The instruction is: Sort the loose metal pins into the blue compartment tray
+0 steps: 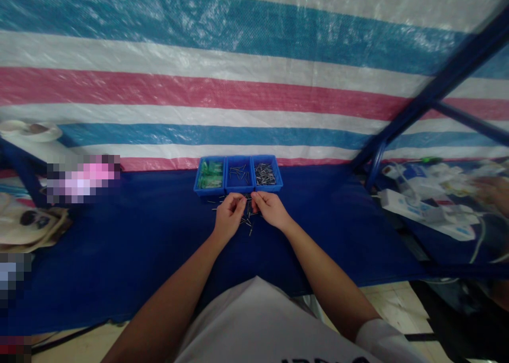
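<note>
My left hand (pixel 229 214) is closed in a pinch just in front of three joined blue bins. Beside it, my right hand (pixel 271 209) also has its fingers pressed together; what either one holds is too small to make out. Thin metal pieces, like screws or pins (pixel 249 226), lie scattered on the blue surface between and under the fingers. Green plastic bits or packets fill the left bin (pixel 196 188). A few of the metal pieces lie in the middle bin (pixel 238 185), and a dense heap of them is in the right bin (pixel 279 182).
A blue table (pixel 334 230) spreads out on both sides. Behind it hangs a striped plastic sheet (pixel 238 92). At right stand a blue metal frame (pixel 397 119) and a white power strip (pixel 425 214) with cables. A blurred hand (pixel 495 193) shows at the far right edge.
</note>
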Demonstrator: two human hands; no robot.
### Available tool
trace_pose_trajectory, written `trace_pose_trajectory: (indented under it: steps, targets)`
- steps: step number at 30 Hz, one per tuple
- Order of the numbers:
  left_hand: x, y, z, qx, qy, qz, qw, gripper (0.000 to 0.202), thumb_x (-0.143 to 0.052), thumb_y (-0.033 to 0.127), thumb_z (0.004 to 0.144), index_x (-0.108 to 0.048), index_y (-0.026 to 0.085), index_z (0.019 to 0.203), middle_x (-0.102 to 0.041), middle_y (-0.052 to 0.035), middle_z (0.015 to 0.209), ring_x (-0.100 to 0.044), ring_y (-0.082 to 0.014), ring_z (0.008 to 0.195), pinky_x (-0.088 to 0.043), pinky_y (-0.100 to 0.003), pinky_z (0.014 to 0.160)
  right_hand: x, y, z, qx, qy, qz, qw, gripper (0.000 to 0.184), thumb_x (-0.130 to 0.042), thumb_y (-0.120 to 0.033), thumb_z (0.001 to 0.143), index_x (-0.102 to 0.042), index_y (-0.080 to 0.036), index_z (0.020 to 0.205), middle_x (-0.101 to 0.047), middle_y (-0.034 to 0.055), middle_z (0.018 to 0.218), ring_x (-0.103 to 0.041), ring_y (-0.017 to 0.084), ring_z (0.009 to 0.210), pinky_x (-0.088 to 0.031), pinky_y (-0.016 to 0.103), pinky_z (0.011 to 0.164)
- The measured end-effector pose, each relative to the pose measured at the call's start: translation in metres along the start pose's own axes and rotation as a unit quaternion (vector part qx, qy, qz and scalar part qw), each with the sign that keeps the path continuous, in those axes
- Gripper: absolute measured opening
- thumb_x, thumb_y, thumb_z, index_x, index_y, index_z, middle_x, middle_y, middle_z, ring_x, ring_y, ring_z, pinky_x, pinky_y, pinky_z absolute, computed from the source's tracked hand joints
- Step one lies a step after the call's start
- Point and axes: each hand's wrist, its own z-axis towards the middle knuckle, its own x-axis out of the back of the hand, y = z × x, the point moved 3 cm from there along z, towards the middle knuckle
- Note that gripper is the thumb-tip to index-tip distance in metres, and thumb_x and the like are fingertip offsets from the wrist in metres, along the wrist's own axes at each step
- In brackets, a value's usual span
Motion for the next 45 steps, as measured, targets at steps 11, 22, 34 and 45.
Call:
trace_pose_trajectory:
  steps: [11,22,34,45]
  targets:
    - [0.003,0.006,-0.002,0.019,0.010,0.063,0.998,0.044,-0.040,0.049,0.092,-0.053,0.019,0.064,-0.045,0.0046,0.045,-0.043,-0.0095,0.043,-0.034,-0.023,0.049,-0.003,0.006,0.001,-0.036,0.000,0.013,0.999,0.056,-0.042,-0.062,0.090,-0.055,-0.017,0.060,-0.055,-0.0012,0.053,-0.049,0.010,0.050,-0.039,0.022,0.055]
    - [0.003,0.008,-0.001,0.029,0.027,0.032,0.999,0.044,-0.039,0.049,0.093,-0.052,0.019,0.064,-0.047,0.0036,0.047,-0.045,-0.0098,0.045,-0.036,-0.023,0.049,0.015,0.018,0.009,-0.056,0.161,0.147,0.974,0.053,-0.050,-0.056,0.088,-0.058,-0.017,0.123,-0.068,0.0032,0.079,-0.058,0.011,0.054,-0.044,0.023,0.051]
    - [0.004,0.007,-0.001,0.012,0.021,0.039,0.999,0.042,-0.039,0.046,0.093,-0.053,0.019,0.064,-0.047,0.0041,0.048,-0.045,-0.0096,0.046,-0.036,-0.023,0.052,-0.007,0.004,-0.001,0.125,-0.036,-0.222,0.966,0.022,-0.065,-0.010,0.080,-0.069,-0.018,0.100,-0.070,0.0077,0.103,-0.060,0.019,0.094,-0.043,0.036,0.090]
    - [0.003,0.009,-0.001,0.016,0.025,0.029,0.999,0.044,-0.039,0.050,0.093,-0.052,0.019,0.064,-0.047,0.0041,0.047,-0.045,-0.0098,0.045,-0.036,-0.023,0.051,-0.007,0.011,0.001,0.118,-0.039,-0.249,0.961,0.023,-0.059,-0.004,0.081,-0.071,-0.018,0.095,-0.071,0.0065,0.095,-0.059,0.019,0.087,-0.045,0.035,0.086]
